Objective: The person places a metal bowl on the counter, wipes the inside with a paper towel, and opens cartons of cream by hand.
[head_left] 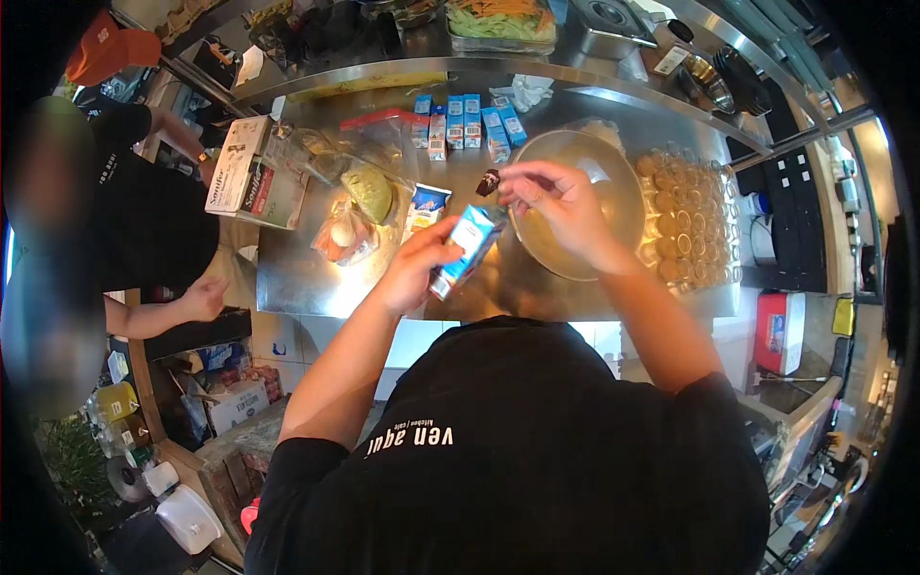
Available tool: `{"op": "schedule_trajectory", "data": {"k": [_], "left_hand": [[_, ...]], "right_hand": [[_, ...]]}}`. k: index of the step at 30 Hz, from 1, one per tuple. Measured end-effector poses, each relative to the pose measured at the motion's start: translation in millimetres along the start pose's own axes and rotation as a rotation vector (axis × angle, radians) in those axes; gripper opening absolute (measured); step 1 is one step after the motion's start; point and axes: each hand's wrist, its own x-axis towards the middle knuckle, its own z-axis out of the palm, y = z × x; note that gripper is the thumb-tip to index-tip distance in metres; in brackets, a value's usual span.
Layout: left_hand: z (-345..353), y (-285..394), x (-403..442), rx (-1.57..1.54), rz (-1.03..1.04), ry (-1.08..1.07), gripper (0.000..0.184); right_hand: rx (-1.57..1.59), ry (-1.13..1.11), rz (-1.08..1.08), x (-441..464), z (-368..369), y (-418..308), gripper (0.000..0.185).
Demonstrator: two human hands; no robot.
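Observation:
My left hand [422,265] is wrapped round a blue and white carton [470,240], held tilted above the steel counter's front part. Just right of the carton's top, my right hand [551,196] is raised with its fingers bent and drawn together; whatever lies between the fingertips is too small to make out. Behind my right hand stands a large clear bowl [613,216]. A small dark item [489,182] lies beside my right fingertips. A blue and white packet [427,203] is behind my left hand.
Several blue cartons [471,120] stand at the back. Rows of small glass jars [682,220] are right of the bowl. Plastic bags with food [347,230] and a Sonifer box [254,172] sit left. Another person [158,225] stands at the left. A steel shelf [594,72] overhangs the back.

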Motion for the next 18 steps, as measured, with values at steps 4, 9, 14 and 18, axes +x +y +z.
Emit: {"op": "schedule_trajectory", "data": {"k": [4, 9, 14, 18], "left_hand": [[3, -8, 12, -0.577, -0.015, 0.117, 0.055], [33, 6, 29, -0.651, 0.173, 0.252, 0.051], [57, 4, 41, -0.707, 0.267, 0.277, 0.044], [88, 6, 50, -0.526, 0.531, 0.462, 0.045]], "right_hand": [[-0.089, 0.225, -0.044, -35, 27, 35, 0.034], [-0.370, 0.071, -0.038, -61, 47, 1, 0.039], [-0.273, 0.207, 0.007, -57, 53, -8, 0.037], [0.033, 0.388, 0.029, -54, 55, 17, 0.032]]}}
